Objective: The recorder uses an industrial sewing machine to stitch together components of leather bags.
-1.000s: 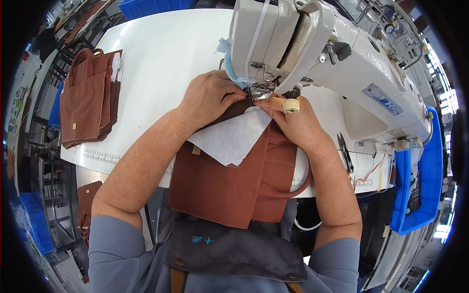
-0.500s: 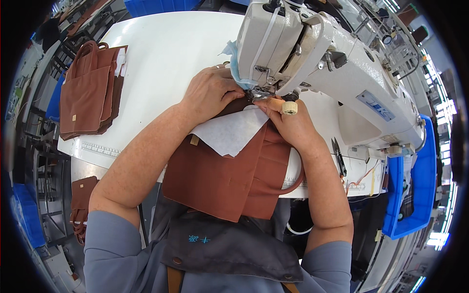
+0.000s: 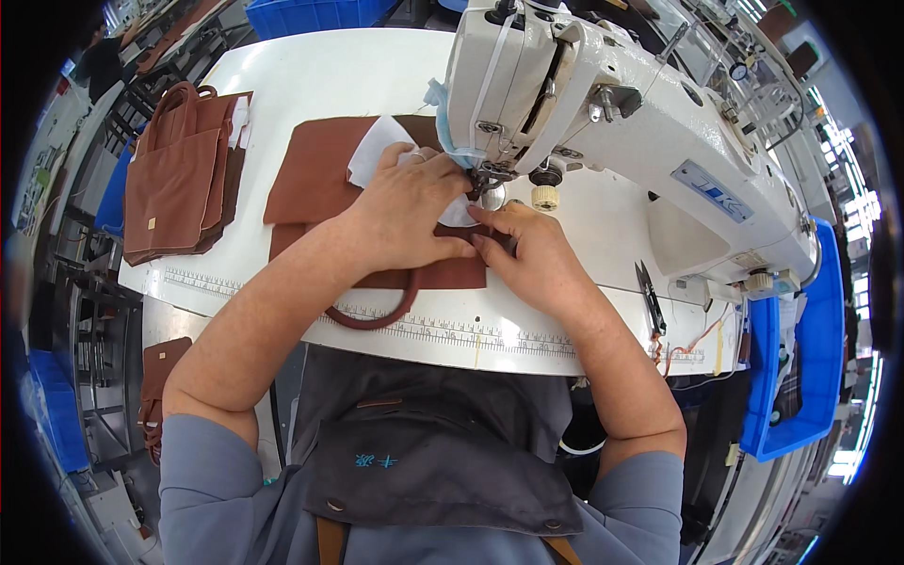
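Note:
A brown leather-like bag panel (image 3: 315, 165) lies turned sideways on the sewing table, its right edge by the presser foot of the white sewing machine (image 3: 565, 94). Its curved handle (image 3: 407, 303) sticks out toward me, and a white lining piece (image 3: 369, 155) shows on top. My left hand (image 3: 405, 202) rests over panel and lining with fingers spread and thumb stretched to the right. Beside the presser foot, my right hand (image 3: 539, 252) pinches the panel's edge between thumb and forefinger. Exactly what lies under the foot is hidden.
A stack of brown bag pieces (image 3: 174, 198) lies at the left of the table. Black thread snips (image 3: 650, 299) lie on the right, near loose thread. A ruler strip (image 3: 443, 330) runs along the front edge. A blue bin (image 3: 800, 377) stands at the far right.
The bag panel has been turned, from hanging over the front edge toward me to lying leftward on the table. My left hand moved onto it; my right hand shifted slightly nearer me.

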Demonstrator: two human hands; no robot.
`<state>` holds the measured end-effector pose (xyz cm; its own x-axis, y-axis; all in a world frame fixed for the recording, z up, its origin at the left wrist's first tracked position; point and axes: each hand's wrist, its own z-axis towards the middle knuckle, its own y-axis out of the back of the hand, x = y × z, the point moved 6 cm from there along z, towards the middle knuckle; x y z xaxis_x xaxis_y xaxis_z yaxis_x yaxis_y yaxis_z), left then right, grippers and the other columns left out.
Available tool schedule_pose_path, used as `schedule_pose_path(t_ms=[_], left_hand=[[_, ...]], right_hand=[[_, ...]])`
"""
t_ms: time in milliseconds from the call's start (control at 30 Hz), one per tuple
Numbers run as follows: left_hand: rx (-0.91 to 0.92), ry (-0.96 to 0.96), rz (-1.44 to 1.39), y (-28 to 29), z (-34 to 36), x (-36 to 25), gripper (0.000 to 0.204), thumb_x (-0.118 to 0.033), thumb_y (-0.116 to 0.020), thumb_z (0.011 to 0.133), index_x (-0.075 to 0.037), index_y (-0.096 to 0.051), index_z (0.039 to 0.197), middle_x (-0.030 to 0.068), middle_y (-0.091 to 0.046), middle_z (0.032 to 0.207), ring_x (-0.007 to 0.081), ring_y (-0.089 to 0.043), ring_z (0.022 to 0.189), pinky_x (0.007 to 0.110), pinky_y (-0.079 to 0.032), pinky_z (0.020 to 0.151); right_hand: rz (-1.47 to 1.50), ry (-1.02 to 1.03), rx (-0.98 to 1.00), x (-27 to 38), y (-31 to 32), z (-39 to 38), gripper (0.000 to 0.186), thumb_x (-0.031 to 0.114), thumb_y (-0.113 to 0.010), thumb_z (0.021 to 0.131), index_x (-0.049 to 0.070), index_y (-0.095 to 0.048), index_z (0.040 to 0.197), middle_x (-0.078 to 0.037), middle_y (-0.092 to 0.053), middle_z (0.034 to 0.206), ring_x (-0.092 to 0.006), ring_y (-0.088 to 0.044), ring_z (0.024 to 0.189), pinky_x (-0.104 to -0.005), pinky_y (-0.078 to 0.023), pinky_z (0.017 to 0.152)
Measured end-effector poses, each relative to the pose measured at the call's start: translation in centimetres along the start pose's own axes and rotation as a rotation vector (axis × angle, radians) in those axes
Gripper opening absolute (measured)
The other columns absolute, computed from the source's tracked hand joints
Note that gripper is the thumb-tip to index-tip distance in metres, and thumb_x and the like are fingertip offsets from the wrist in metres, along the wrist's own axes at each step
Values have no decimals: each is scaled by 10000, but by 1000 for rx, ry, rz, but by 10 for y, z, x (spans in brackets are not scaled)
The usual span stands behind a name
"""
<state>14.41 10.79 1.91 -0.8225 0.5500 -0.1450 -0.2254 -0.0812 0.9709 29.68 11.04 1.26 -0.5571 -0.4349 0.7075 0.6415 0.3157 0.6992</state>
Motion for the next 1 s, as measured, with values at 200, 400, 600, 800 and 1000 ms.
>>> schedule_pose_path(t_ms=[200, 400, 600, 800, 1000], left_hand=[[-155, -34, -152, -5, -8, 11, 651, -473, -795, 776, -66, -636, 1259, 139, -636, 1233, 324, -558, 1211, 461, -328, 1058], [-121, -9, -158, 3, -1, 3, 623, -272, -737, 678, -62, -640, 1256, 156, -646, 1184, 305, -590, 1126, 416, -355, 989], [-47, 84, -116, 1, 8, 5, 548, -218, -707, 639, -54, -666, 1161, 156, -686, 1078, 310, -621, 1057, 407, -369, 955], [-239, -37, -52, -1, -7, -4, 503, -133, -669, 664, -31, -659, 1156, 166, -677, 1126, 320, -613, 1121, 424, -372, 984], [-260, 32, -186, 0, -6, -1, 527, -120, -656, 670, -5, -641, 1184, 163, -667, 1137, 317, -595, 1155, 424, -391, 980]], right_hand=[[-433, 333, -146, -1, 8, -5, 273, 174, -738, 878, 67, -746, 1129, -77, -669, 1049, -269, -672, 817, -395, -543, 740], [-374, 402, -155, 1, 7, -7, 255, 185, -788, 811, 72, -773, 1039, -68, -693, 1077, -282, -629, 1026, -416, -540, 845], [-404, 433, -148, 4, 7, -6, 259, 192, -793, 800, 69, -781, 1028, -48, -716, 1066, -266, -625, 1020, -406, -540, 841], [-436, 463, -183, 5, 6, -7, 261, 198, -791, 799, 77, -785, 1031, -37, -725, 1054, -251, -624, 1021, -409, -527, 821], [-426, 446, -179, 4, 6, -6, 277, 202, -795, 796, 86, -781, 1048, -29, -722, 1056, -255, -623, 1013, -402, -521, 816]])
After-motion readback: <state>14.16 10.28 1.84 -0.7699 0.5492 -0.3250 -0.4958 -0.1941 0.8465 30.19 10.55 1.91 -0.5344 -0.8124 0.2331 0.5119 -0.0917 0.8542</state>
